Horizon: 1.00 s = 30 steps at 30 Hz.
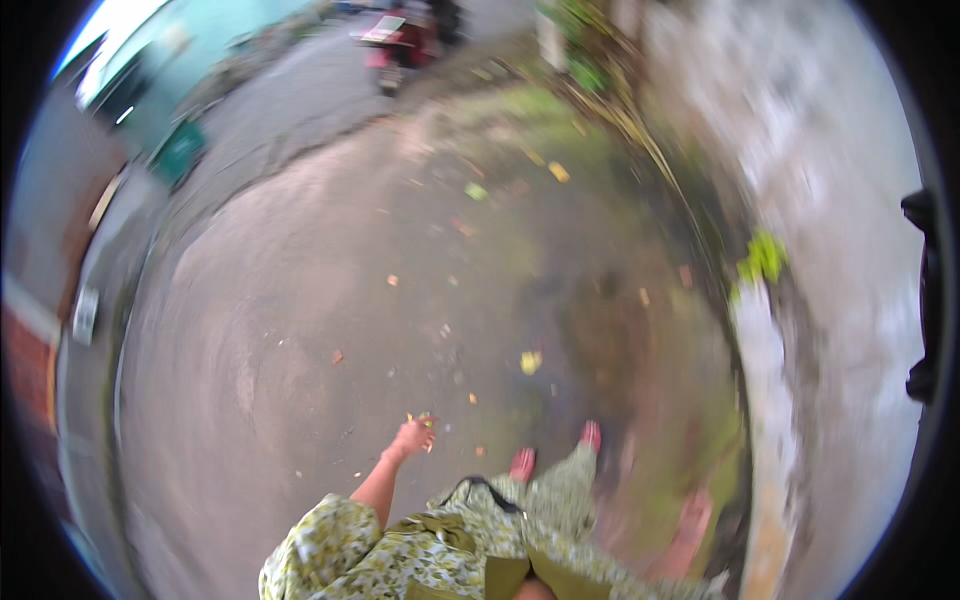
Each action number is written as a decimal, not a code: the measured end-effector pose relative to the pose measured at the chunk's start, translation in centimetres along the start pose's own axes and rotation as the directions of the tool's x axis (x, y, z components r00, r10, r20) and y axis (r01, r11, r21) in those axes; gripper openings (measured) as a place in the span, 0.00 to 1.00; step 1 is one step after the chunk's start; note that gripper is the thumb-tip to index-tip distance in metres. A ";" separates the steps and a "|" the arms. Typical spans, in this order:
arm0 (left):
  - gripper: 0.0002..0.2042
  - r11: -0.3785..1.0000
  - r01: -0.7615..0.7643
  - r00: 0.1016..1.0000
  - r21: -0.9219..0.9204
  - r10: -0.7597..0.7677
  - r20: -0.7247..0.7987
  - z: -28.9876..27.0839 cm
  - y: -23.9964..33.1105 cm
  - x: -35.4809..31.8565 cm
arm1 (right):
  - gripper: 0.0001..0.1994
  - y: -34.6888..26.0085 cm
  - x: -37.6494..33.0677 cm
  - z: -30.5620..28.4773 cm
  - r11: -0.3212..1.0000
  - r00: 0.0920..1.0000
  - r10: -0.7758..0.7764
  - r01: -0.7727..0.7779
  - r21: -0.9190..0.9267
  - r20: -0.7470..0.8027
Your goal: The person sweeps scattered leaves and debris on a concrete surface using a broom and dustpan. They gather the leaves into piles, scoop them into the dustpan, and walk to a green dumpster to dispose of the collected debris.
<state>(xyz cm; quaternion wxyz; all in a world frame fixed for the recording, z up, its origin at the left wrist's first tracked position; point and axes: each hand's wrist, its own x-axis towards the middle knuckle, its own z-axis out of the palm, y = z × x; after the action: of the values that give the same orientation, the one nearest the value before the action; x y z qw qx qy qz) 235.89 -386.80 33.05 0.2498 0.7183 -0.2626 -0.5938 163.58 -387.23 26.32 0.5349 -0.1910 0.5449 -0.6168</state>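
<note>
My green-and-white patterned clothing fills the space nearest me, with a black strap lying across it. My left hand hangs over the ground, its fingers drawn together on some small yellow-green bits, which poke out past the fingertips. My right hand hangs low toward the ground's right edge; it is blurred, and I cannot tell whether its fingers are apart or together. My red shoes stand on the ground between my hands. Just ahead of them lies a yellow leaf. Along the right edge, a bright green plant grows beside a stained pale wall. Farther off lie a green leaf and another yellow one. Beyond the ground's far left corner is a green bin, and past the far edge, a red motorbike on the road.
</note>
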 end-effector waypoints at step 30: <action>0.17 0.974 0.220 0.971 0.049 -0.213 -0.110 20.5 17.6 10.3 | 0.06 -12.5 40.2 26.2 0.585 0.657 0.752 -0.629 -0.512 0.050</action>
<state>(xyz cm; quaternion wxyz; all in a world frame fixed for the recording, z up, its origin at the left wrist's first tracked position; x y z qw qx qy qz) 215.92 -407.67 33.92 0.1748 0.7799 -0.1874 -0.5710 165.04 -436.49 32.05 0.7404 -0.1598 0.6272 -0.1815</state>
